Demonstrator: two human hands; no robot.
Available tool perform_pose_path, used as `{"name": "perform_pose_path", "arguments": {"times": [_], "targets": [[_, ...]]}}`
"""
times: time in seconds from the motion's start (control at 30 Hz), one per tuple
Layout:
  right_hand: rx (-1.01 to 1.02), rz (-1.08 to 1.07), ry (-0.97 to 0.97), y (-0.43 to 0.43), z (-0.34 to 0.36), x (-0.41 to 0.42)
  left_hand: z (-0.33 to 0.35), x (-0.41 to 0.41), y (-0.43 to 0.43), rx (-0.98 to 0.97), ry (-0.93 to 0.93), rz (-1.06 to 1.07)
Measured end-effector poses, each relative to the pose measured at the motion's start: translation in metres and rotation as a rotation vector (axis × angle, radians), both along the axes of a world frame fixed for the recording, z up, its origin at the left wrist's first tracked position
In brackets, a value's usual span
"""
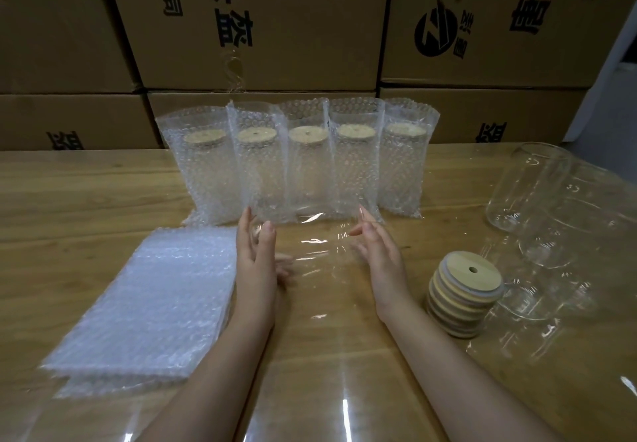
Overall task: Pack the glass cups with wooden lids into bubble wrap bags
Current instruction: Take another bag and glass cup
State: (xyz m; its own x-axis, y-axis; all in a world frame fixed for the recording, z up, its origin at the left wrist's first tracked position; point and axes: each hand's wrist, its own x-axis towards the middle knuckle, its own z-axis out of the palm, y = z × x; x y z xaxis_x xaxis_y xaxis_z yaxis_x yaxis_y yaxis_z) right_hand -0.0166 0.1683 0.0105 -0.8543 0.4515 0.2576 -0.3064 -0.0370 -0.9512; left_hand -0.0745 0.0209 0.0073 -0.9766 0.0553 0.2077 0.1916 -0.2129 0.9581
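Note:
Several glass cups with wooden lids stand upright in bubble wrap bags (303, 162) in a row at the back of the table. My left hand (255, 252) and my right hand (375, 252) hover just in front of the row, palms facing each other, fingers straight, holding nothing. A flat stack of bubble wrap bags (144, 307) lies to the left of my left arm. A stack of wooden lids (462, 293) stands right of my right wrist. Bare glass cups (551, 207) lie on their sides at the far right.
The wooden table (86, 193) is covered by a clear glossy plastic sheet (327, 338). A wall of stacked cardboard boxes (293, 27) with black print rises right behind the packed row.

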Motion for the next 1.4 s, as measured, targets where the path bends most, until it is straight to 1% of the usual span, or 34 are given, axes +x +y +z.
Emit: {"name": "perform_pose_path", "arguments": {"times": [0.1, 0.2, 0.37, 0.47, 0.6, 0.67, 0.8, 0.97, 1.03, 1.17, 1.23, 1.33, 1.4], "targets": [[-0.019, -0.031, 0.007, 0.001, 0.001, 0.002, 0.0, 0.0, -0.001, -0.042, -0.01, 0.012], [0.023, -0.058, 0.004, 0.001, 0.002, 0.002, 0.001, 0.004, -0.002, -0.093, -0.019, -0.008], [0.05, -0.029, -0.049, 0.001, 0.002, 0.0, 0.003, 0.001, -0.002, 0.017, -0.129, -0.015], [-0.006, 0.001, -0.073, 0.002, 0.001, -0.001, 0.004, -0.001, -0.001, 0.086, -0.164, -0.018], [0.014, 0.053, -0.065, 0.0, -0.001, -0.001, -0.002, -0.008, 0.0, 0.123, -0.176, 0.01], [0.009, 0.075, -0.061, 0.0, -0.001, -0.001, -0.002, -0.008, 0.001, 0.105, -0.161, 0.014], [0.027, 0.058, -0.078, 0.0, -0.002, -0.002, 0.002, -0.002, 0.004, 0.003, -0.082, 0.013], [0.126, 0.015, -0.118, -0.001, -0.01, -0.006, 0.003, 0.013, 0.006, -0.183, 0.16, 0.082], [0.143, -0.004, -0.096, -0.001, -0.01, -0.004, 0.002, 0.014, 0.006, -0.208, 0.198, 0.071], [0.209, -0.054, -0.011, -0.001, -0.005, -0.001, 0.003, 0.013, 0.005, -0.201, 0.204, 0.073], [0.214, -0.09, 0.045, -0.002, -0.003, 0.0, 0.005, 0.013, 0.003, -0.188, 0.131, 0.034], [0.133, -0.119, 0.064, 0.0, -0.003, 0.001, 0.007, 0.013, 0.002, -0.146, 0.062, -0.02], [0.049, -0.093, -0.008, 0.001, -0.002, 0.002, 0.007, 0.012, 0.002, -0.126, 0.057, -0.022]]}}
